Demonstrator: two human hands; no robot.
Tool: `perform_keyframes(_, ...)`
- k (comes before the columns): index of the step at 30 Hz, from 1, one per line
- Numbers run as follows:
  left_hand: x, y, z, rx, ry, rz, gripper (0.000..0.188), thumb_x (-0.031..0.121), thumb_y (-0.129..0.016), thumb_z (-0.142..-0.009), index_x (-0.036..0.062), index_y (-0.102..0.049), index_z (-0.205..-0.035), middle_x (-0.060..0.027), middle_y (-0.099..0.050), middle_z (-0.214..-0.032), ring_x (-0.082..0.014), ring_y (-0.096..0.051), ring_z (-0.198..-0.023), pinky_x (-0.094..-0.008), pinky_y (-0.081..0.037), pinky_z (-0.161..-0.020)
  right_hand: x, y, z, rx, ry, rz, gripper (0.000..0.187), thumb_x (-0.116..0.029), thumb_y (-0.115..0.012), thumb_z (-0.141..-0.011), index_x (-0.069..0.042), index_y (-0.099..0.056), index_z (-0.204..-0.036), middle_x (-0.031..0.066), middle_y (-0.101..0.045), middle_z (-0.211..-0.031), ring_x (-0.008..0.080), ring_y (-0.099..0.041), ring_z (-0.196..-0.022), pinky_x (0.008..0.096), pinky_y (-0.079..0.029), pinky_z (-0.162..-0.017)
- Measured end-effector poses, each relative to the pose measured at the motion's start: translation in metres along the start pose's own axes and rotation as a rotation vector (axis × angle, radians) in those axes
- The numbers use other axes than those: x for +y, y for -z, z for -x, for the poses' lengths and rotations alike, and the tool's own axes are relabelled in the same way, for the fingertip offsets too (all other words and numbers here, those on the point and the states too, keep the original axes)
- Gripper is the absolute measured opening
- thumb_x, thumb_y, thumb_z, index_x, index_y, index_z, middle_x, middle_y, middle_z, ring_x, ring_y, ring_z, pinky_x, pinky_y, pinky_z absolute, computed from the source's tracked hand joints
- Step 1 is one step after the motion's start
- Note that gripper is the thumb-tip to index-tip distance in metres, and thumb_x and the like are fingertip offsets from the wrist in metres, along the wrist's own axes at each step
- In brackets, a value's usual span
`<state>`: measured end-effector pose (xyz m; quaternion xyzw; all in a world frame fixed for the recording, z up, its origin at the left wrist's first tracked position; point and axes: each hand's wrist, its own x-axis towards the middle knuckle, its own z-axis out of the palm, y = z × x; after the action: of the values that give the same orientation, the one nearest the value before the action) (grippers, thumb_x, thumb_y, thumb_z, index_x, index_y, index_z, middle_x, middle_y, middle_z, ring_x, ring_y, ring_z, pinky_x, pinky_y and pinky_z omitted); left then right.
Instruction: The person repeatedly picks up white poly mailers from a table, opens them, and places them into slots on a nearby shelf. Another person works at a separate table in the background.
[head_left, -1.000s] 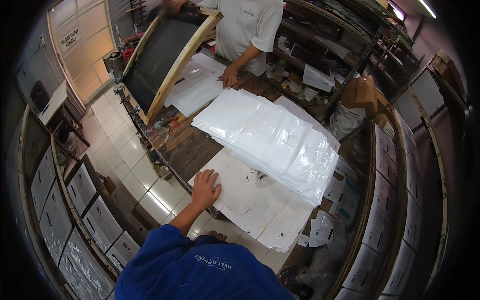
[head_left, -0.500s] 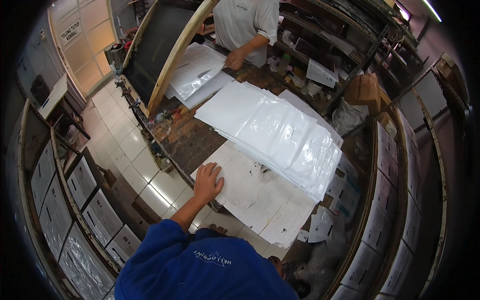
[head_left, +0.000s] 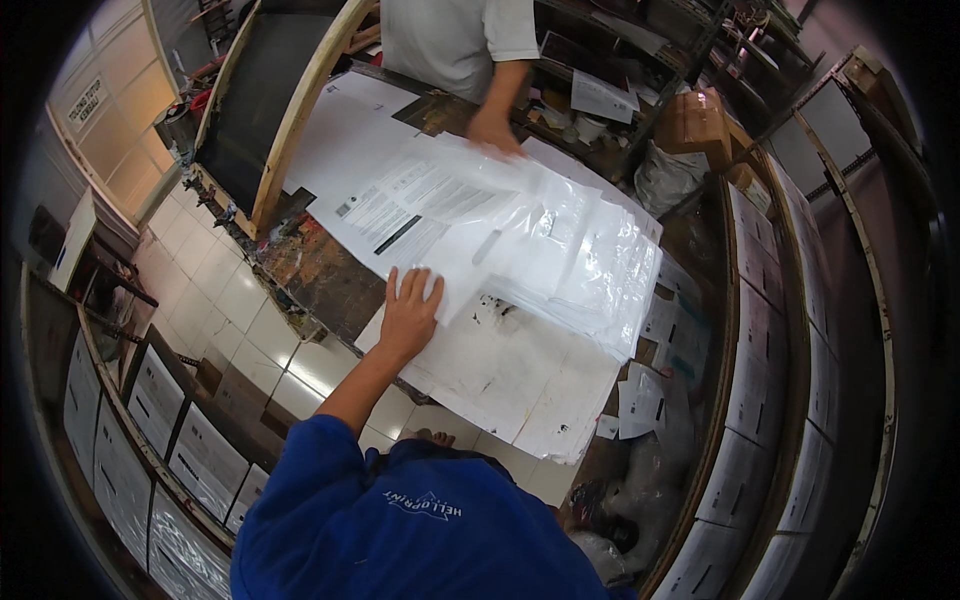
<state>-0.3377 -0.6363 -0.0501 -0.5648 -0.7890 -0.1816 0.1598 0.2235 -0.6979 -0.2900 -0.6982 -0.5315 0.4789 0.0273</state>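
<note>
My left hand (head_left: 410, 318) reaches forward with its fingers spread, fingertips at the near edge of a printed clear plastic bag (head_left: 400, 215). That bag lies partly over a stack of white plastic bags (head_left: 590, 270) on the worktable. Below my palm, a white board (head_left: 500, 375) with dark smudges covers the table's near side. Across the table a co-worker's hand (head_left: 495, 135), blurred by motion, is over the far edge of the bags. My right hand does not show.
A wood-framed printing screen (head_left: 290, 130) stands tilted up at the left of the table. Racks with printed white sheets (head_left: 745, 390) are at both sides. A cardboard box (head_left: 692, 125) and a plastic bundle (head_left: 668, 180) sit at the right. Tiled floor (head_left: 245, 300) lies left.
The printed bag has come from beside the screen onto the stack, moved by the co-worker's hand. My left hand has gone from the bare board to the bag's edge. The view has shifted slightly.
</note>
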Motion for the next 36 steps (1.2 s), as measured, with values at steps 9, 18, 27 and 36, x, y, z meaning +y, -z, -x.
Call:
perform_keyframes(9,0.078,0.003,0.04,-0.024,-0.314,0.275,0.034,0.007,-0.057,-0.072,0.0003,-0.062,-0.104,-0.0084,-0.054,-0.093,-0.0241,-0.052,-0.096,-0.0451,-0.036,-0.093,-0.081,0.017,0.042,0.113,0.083,-0.646,0.027,-0.024,-0.056,-0.097,0.001,-0.057,-0.108,0.009,-0.063,-0.092,0.0177,-0.064,-0.077,0.0294,-0.052,-0.067)
perform_keyframes(18,0.145,0.013,0.074,-0.109,-0.52,0.479,0.028,0.011,-0.055,-0.074,0.0004,-0.062,-0.099,-0.007,-0.053,-0.088,-0.0224,-0.052,-0.089,-0.0415,-0.038,-0.091,-0.262,0.074,0.085,-0.108,0.331,-0.817,0.04,-0.028,-0.047,-0.1,0.003,-0.049,-0.125,0.014,-0.062,-0.101,0.0219,-0.064,-0.086,0.0339,-0.054,-0.075)
perform_keyframes(27,0.17,0.009,0.093,-0.161,-0.69,0.591,0.029,0.016,-0.055,-0.077,0.0009,-0.062,-0.102,-0.0059,-0.052,-0.086,-0.0211,-0.054,-0.085,-0.0405,-0.041,-0.09,-0.308,0.039,0.058,-0.174,0.234,-1.05,0.034,-0.02,-0.058,-0.095,0.001,-0.051,-0.121,0.0078,-0.057,-0.111,0.0152,-0.057,-0.095,0.03,-0.047,-0.086)
perform_keyframes(36,0.177,0.004,0.101,-0.217,-0.798,0.601,0.035,0.018,-0.058,-0.075,-0.0019,-0.061,-0.103,-0.0069,-0.054,-0.088,-0.0215,-0.054,-0.088,-0.0407,-0.042,-0.089,-0.299,0.036,0.047,-0.003,0.225,-0.927,0.014,-0.005,-0.067,-0.084,-0.003,-0.059,-0.095,0.003,-0.062,-0.09,0.0103,-0.058,-0.081,0.0256,-0.047,-0.073)
